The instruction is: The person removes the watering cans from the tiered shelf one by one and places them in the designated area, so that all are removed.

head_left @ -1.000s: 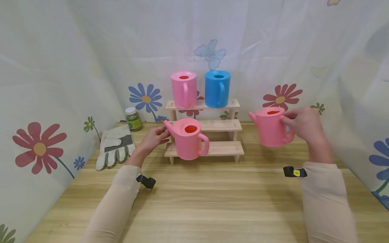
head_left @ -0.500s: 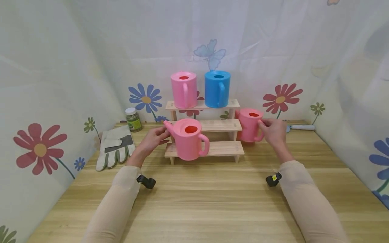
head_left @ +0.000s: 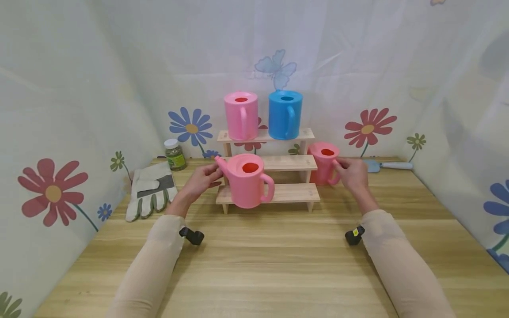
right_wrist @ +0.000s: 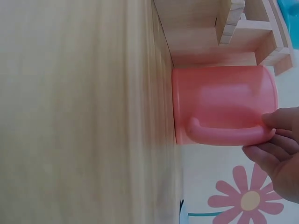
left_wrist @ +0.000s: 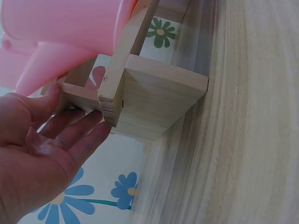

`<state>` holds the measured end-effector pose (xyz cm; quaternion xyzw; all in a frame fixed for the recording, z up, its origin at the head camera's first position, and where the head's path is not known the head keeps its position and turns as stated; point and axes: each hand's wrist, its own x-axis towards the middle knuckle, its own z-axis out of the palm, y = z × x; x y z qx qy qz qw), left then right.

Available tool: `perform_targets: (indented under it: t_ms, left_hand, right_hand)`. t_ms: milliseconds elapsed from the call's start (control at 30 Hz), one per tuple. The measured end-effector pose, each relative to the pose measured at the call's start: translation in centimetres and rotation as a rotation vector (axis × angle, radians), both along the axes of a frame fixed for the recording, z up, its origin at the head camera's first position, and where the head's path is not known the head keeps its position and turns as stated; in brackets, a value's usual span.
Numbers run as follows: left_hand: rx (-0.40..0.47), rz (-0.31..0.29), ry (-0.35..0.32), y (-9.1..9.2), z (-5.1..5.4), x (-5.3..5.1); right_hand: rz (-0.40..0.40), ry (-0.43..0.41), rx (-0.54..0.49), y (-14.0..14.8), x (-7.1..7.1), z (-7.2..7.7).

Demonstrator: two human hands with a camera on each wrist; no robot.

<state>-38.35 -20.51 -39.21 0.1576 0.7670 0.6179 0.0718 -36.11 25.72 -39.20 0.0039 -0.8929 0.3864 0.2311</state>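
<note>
My right hand [head_left: 355,173] pinches the handle of a pink watering can [right_wrist: 224,93], thumb on one side and fingers on the other. That can stands upright at the right side of a tiered wooden shelf [head_left: 292,194], its base down at the table. On the shelf's lowest tier is another pink watering can [head_left: 245,187], its spout pointing left. Beside that spout is my left hand [head_left: 200,182], with its fingertips at the left ends of the shelf boards [left_wrist: 112,93]; its fingers are fairly straight. Whether the left thumb touches the spout cannot be made out.
A pink watering can [head_left: 241,117] and a blue one [head_left: 285,115] stand on the top tier. To the left lie work gloves [head_left: 151,192] near a lidded jar [head_left: 175,155]. A hand trowel [head_left: 391,165] lies at the back right.
My right hand has carried its pink watering can leftward and down to the shelf's right side, uncovering the trowel. My left hand has hardly moved.
</note>
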Motion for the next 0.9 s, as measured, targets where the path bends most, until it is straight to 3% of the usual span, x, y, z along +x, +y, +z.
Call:
perform_targets:
  t_ms: [300, 733, 900]
  left_hand:
    - [-0.023, 0.007, 0.034, -0.1, -0.2, 0.0]
    - [-0.031, 0.000, 0.044, -0.2, -0.4, -0.1]
    - [-0.052, 0.009, 0.044, -0.1, -0.2, 0.0]
  right_hand:
    - [0.065, -0.098, -0.010, -0.5, -0.3, 0.2]
    - [0.106, -0.097, 0.005, -0.7, -0.5, 0.0]
    - [0.092, -0.090, 0.009, -0.4, 0.0, 1.0]
